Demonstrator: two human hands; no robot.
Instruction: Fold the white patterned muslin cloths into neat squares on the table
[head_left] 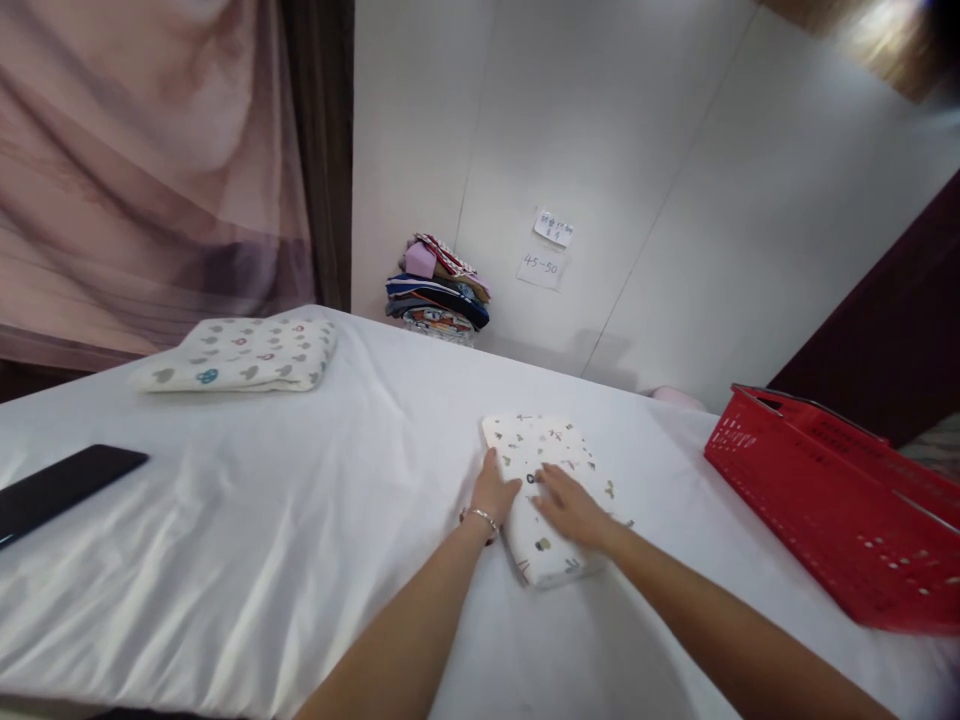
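Observation:
A white folded cloth (551, 545) with small green and brown plant prints lies on the white-covered table in front of me. My left hand (495, 492) is at its left edge, thumb over the top and the other fingers along the side, partly hidden. It wears a bracelet (480, 517) at the wrist. My right hand (574, 507) rests on top of the cloth with the fingers stretched out and a little apart. Farther left lies a second folded cloth (247, 355), white with grey, red and blue mushroom-like prints.
A red plastic basket (817, 500) stands at the right. At the left edge lies a flat black object (67, 485), perhaps a phone. A stack of folded fabrics (439, 290) is by the wall, beyond the white tablecloth (300, 520). A pinkish curtain (150, 170) hangs at the left.

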